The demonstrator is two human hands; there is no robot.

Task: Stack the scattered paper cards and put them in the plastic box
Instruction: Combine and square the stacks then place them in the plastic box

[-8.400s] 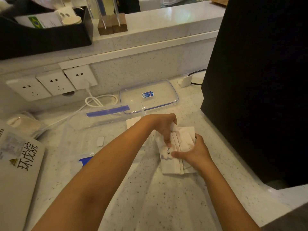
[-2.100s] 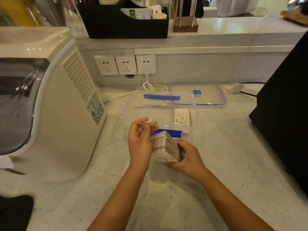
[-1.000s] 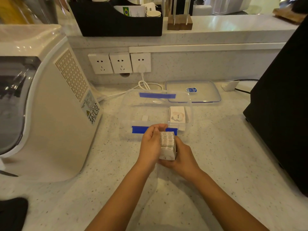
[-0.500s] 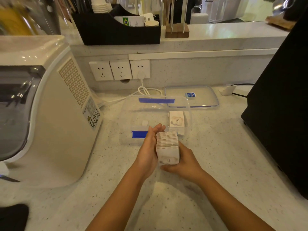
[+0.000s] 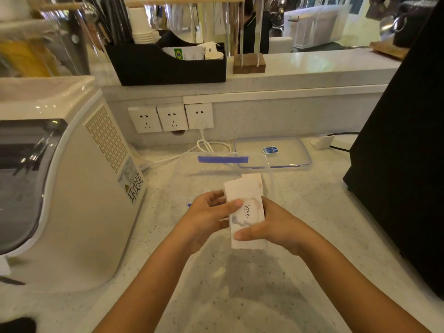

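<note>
I hold a stack of white paper cards [image 5: 245,207] between both hands above the counter; its top card reads "love." and faces up. My left hand [image 5: 207,216] grips the stack's left side with the thumb on top. My right hand [image 5: 271,227] holds the right side, thumb across the near end. Just behind the stack stands the clear plastic box [image 5: 192,174] with blue tape strips, open on top. A few white cards [image 5: 252,177] lie inside it at its right end, partly hidden by the stack.
The box's clear lid [image 5: 274,152] lies flat behind the box. A large white appliance [image 5: 67,188] stands at the left, a tall black unit [image 5: 403,164] at the right. Wall sockets [image 5: 171,117] and a white cable [image 5: 206,146] run along the back wall.
The card stack has turned from standing on edge to lying flat with the "love." face up. Both hands have shifted their hold and lifted it a little toward the box.
</note>
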